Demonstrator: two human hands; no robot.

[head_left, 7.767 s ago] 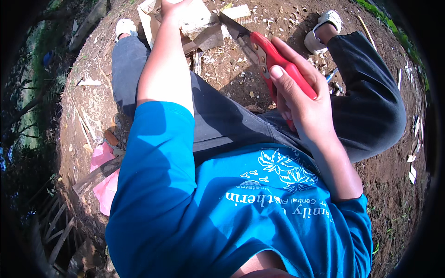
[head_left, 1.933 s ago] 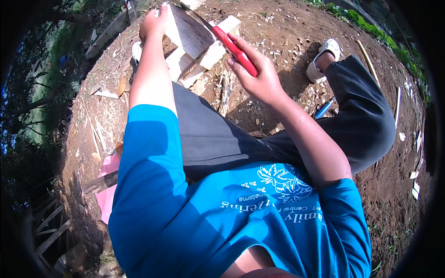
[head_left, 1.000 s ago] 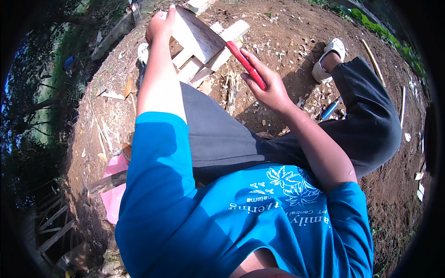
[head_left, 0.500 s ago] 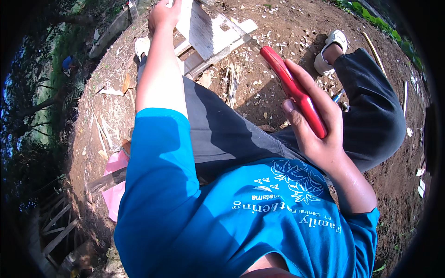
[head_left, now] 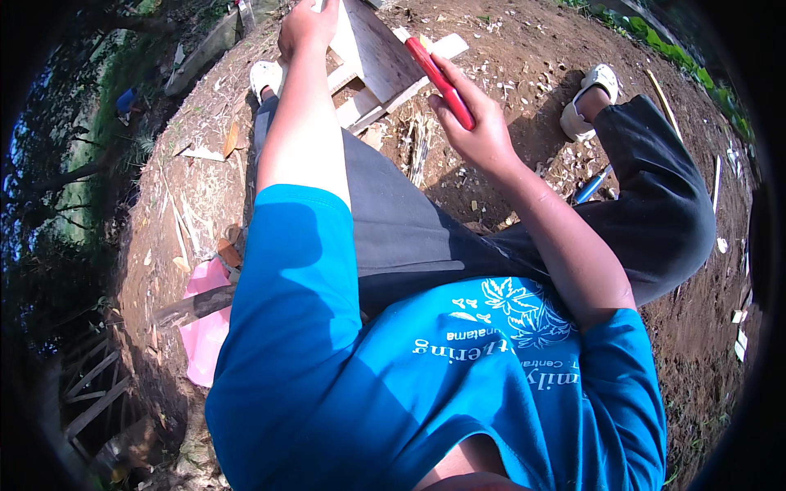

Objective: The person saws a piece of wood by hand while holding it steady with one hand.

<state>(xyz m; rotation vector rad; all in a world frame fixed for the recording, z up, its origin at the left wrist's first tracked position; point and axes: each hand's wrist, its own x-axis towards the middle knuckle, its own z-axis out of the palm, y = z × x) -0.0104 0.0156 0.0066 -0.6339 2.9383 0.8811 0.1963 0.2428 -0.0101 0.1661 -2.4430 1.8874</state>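
Note:
At the top edge my left hand grips the side of a pale wooden board; its fingertips are partly cut off by the frame. The board lies tilted over a low frame of wooden slats. My right hand is wrapped around the red handle of a hand saw, thumb along one side. That handle points up and left toward the board's right edge. The saw's thin blade hardly shows against the board, so I cannot tell whether it touches the wood.
A blue-handled tool lies on the soil beside my bent right leg. Wood chips and a bundle of splinters litter the ground. To the left are a pink sheet and a wood piece across it.
My right hand has moved up and left with the saw, bringing the red handle close to the board. The blue-handled tool is now fully uncovered. My left hand keeps its hold.

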